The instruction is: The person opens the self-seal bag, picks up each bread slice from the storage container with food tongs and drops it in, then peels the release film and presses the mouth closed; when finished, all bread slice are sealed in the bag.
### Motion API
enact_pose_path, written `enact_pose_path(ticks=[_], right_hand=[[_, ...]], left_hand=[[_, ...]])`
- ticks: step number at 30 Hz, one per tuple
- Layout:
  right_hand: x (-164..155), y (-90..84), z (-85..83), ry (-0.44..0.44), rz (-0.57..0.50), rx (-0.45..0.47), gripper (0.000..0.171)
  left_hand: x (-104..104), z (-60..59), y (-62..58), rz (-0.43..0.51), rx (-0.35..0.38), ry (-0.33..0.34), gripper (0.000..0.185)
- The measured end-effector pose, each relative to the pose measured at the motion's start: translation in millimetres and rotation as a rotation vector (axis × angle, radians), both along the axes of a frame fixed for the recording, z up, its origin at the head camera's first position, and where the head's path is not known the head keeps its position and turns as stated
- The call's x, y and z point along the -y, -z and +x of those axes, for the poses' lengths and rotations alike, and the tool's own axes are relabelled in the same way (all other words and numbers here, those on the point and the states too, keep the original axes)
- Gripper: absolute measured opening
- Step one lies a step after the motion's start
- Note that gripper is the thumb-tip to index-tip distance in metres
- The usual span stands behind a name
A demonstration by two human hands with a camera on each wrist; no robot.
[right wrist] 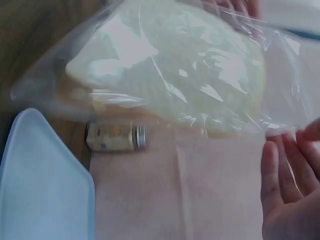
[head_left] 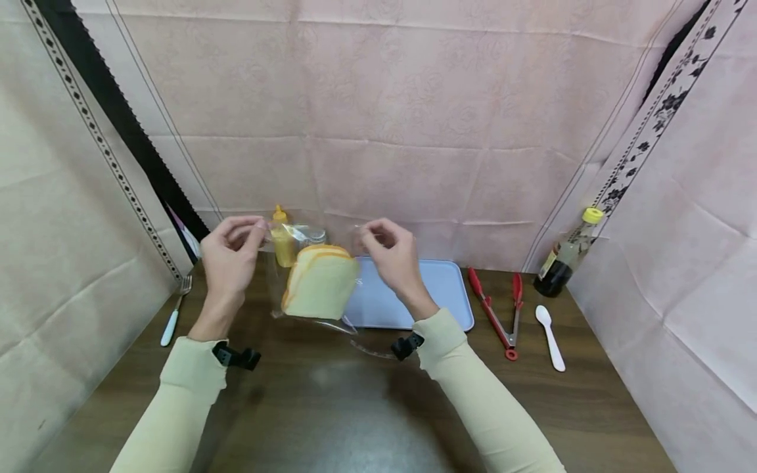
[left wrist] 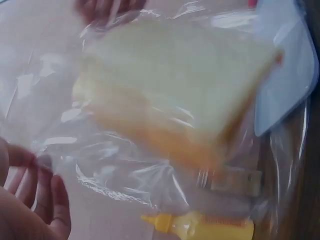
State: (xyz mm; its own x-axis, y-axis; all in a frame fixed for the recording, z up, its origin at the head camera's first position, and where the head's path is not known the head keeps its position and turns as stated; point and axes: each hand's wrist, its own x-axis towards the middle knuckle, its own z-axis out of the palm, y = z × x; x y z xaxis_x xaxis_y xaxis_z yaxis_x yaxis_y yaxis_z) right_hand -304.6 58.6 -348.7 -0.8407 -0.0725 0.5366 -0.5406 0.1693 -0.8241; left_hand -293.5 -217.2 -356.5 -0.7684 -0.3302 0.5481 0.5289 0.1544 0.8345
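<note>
Slices of white bread [head_left: 322, 282] with orange-brown crust sit inside a clear plastic bag [head_left: 276, 282], held up above the table. The left hand [head_left: 230, 253] pinches the bag's upper left edge between thumb and fingers. At the upper right edge the right hand [head_left: 390, 253] pinches the same bag. In the left wrist view the bread [left wrist: 175, 75] is blurred behind the shiny film. The right wrist view shows the bread [right wrist: 170, 65] close up, with the right hand [right wrist: 292, 175] at the bag's edge. A strip of the bag trails below.
A light blue tray [head_left: 443, 289] lies behind the right hand. Yellow squeeze bottle [head_left: 284, 243] and small jar [right wrist: 112, 137] stand behind the bag. Red-handled tongs [head_left: 503, 322], a white spoon [head_left: 551, 338] and a yellow-capped bottle [head_left: 564, 256] are at right; a fork [head_left: 176, 312] is at left.
</note>
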Motion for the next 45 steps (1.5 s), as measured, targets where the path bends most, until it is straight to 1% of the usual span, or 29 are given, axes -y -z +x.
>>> enact_pose_path(ticks=[2,4,6,8,10,14,16,18,20,23,26,27,29,32,35,37,39,41,45], right_hand=[[-7,1.8,-2.5,0.023,-0.047,0.021,0.012],[-11,2.5,-3.1,-0.005,-0.067,0.039,0.012],[-13,2.8,-2.6,-0.037,-0.056,0.044,0.013],[-13,2.9,-1.5,-0.052,-0.049,0.05,0.013],[-12,3.8,-0.6,-0.046,-0.045,0.054,0.013],[-14,8.2,-0.5,-0.018,-0.057,0.061,0.011],[-16,10.6,-0.3,-0.028,-0.051,0.055,0.016],[-18,12.9,0.1,-0.054,-0.042,0.043,0.021],[-20,14.8,0.8,-0.084,-0.031,0.027,0.022],[-22,16.6,1.6,-0.104,-0.02,0.009,0.02],[-24,17.8,1.3,-0.084,-0.016,0.009,0.02],[-24,17.7,1.1,-0.075,-0.016,0.009,0.02],[-26,18.1,0.6,-0.054,-0.017,0.005,0.02],[-28,17.9,-0.4,-0.034,-0.036,-0.012,0.02],[-28,17.0,-1.0,-0.019,-0.057,-0.029,0.024],[-28,16.3,-1.3,0.001,-0.081,-0.04,0.025],[-28,15.9,-1.4,0.028,-0.103,-0.051,0.025],[-28,15.9,-1.2,0.056,-0.127,-0.067,0.023],[-26,15.6,2.0,0.089,-0.166,-0.095,0.02]], left_hand=[[2,0.2,0.8,0.039,0.004,-0.005,0.021],[1,0.7,2.3,0.042,0.018,0.021,0.021],[-3,2.3,3.0,0.023,0.028,0.057,0.022],[-7,2.9,2.5,0.035,0.021,0.095,0.023],[-11,3.6,1.0,0.05,0.013,0.119,0.022],[-16,4.1,-1.7,0.067,0.017,0.144,0.02],[-19,4.6,-1.9,0.083,0.023,0.165,0.02],[-21,5.1,-1.7,0.116,0.026,0.203,0.019],[-22,6.3,-1.3,0.124,0.029,0.236,0.019],[-20,7.9,0.0,0.085,0.029,0.286,0.023],[-14,8.4,2.8,-0.002,0.011,0.334,0.03],[-12,8.1,4.0,-0.02,0.007,0.358,0.03],[-9,7.1,7.4,-0.072,0.0,0.378,0.028],[-4,5.4,12.5,-0.164,-0.019,0.352,0.022],[-1,4.3,16.6,-0.269,-0.058,0.272,0.016],[-1,4.6,18.3,-0.3,-0.077,0.222,0.013],[-2,5.7,19.2,-0.283,-0.081,0.203,0.012],[-4,7.1,19.6,-0.234,-0.069,0.195,0.014],[-13,8.9,20.3,-0.068,-0.037,0.191,0.024]])
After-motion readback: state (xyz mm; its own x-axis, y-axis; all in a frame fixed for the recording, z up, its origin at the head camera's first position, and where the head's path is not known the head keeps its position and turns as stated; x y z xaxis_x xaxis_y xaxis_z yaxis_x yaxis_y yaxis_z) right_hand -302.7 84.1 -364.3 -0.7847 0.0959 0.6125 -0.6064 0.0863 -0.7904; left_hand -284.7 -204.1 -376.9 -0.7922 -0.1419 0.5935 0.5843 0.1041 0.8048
